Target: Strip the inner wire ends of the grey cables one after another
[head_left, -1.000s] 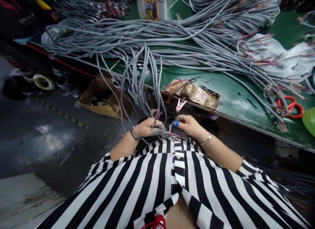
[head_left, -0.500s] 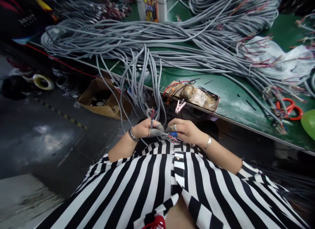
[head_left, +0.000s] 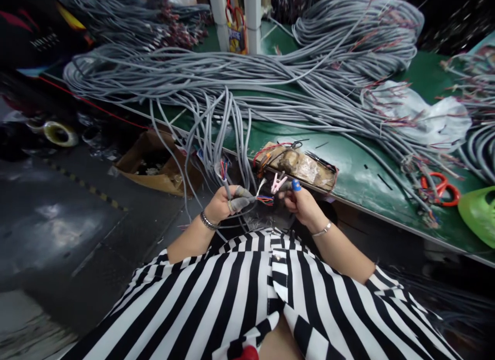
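My left hand [head_left: 224, 202] is closed on a grey cable [head_left: 249, 199], pinched between fingers wrapped in grey coverings. Red, blue and other thin coloured wires [head_left: 265, 200] fan out of the cable's stripped end, and a white strand stands up beside them. Another cable end with coloured wires [head_left: 223, 170] rises above the same hand. My right hand [head_left: 303, 202] is apart from the wires, with a grey-covered finger and a blue-wrapped digit spread. That grey-covered finger is beside a pink clip [head_left: 277, 183] at the bench edge; whether they touch I cannot tell.
Long bundles of grey cable [head_left: 174, 74] lie across the green bench [head_left: 350, 159]. A taped brown block [head_left: 299, 164] sits at its edge. Red-handled scissors [head_left: 441, 189] and a green object [head_left: 479, 215] are at right. Below left stands a cardboard box [head_left: 154, 182] on the floor.
My right hand has come off the coloured wires and moved right and up beside the pink clip. The left hand keeps the cable, whose wires now show spread. The view has tipped slightly upward.
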`<state>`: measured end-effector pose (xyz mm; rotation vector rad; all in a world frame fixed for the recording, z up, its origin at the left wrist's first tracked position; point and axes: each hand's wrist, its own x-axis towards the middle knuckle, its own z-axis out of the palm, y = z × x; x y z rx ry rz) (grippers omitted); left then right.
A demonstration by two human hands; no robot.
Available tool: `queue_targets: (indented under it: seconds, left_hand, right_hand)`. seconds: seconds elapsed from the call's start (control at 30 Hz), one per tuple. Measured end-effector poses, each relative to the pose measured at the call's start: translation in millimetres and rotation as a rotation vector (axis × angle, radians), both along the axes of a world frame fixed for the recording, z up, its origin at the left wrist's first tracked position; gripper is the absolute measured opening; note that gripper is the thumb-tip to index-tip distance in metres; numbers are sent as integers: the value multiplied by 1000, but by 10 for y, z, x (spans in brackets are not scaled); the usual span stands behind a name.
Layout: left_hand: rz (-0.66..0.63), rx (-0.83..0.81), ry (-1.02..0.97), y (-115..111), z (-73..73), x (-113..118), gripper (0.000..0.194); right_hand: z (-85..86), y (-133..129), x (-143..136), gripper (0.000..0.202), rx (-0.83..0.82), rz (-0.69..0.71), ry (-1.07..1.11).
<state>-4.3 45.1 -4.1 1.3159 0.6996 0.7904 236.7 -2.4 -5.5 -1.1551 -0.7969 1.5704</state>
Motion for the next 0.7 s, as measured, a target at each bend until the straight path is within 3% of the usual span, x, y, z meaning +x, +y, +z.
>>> queue_targets:
  seconds: [0.13, 0.47, 0.7]
  left_hand:
    - [39, -32, -29, 41, 7, 144, 37]
    - [-41, -128, -39, 116, -83, 323, 40]
    - [-122, -64, -10, 163, -81, 343, 37]
  right_hand:
    - [57, 133, -99, 57, 27, 67, 63]
    - [48, 226, -234, 57, -20, -111, 194]
    - [14, 236, -271, 51, 16, -158, 223]
